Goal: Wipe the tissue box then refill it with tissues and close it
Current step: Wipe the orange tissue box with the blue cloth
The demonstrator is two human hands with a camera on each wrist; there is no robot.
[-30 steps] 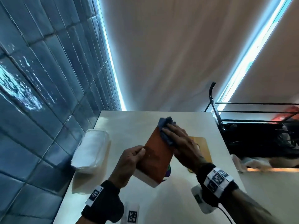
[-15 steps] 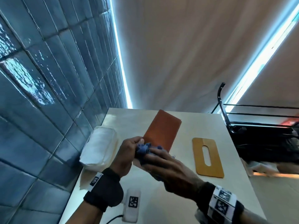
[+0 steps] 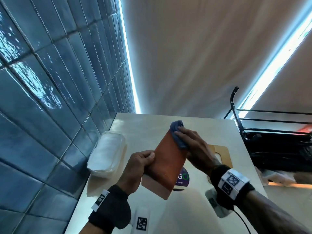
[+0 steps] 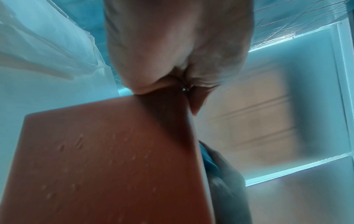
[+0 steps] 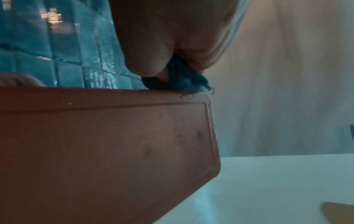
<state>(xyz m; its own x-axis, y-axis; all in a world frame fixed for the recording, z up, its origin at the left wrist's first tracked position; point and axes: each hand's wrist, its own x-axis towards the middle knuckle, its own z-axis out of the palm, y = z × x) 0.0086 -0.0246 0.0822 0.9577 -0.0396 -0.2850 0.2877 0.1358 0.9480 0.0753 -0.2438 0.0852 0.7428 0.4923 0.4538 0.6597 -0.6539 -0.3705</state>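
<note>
The tissue box (image 3: 167, 159) is an orange-brown rectangular box, held tilted above the table, its far end raised. My left hand (image 3: 141, 162) grips its near left edge, thumb on the top face. My right hand (image 3: 190, 142) holds a bunched blue cloth (image 3: 177, 130) against the far end of the box. The left wrist view shows the box face (image 4: 114, 159) with small specks on it and the cloth (image 4: 206, 160) behind its edge. In the right wrist view the cloth (image 5: 182, 80) sits on the box rim (image 5: 105, 144). A white pack of tissues (image 3: 108, 149) lies on the table's left.
The wooden lid (image 3: 221, 154) with a slot lies on the pale table (image 3: 202, 125) to the right, partly hidden by my right hand. A round purple sticker (image 3: 183, 178) shows under the box. Blue tiled wall on the left; a black rack (image 3: 270, 132) stands at the right.
Half a second ago the right hand and cloth were at the box's near end beside the left hand; they have slid back to the far end. The left hand keeps its grip.
</note>
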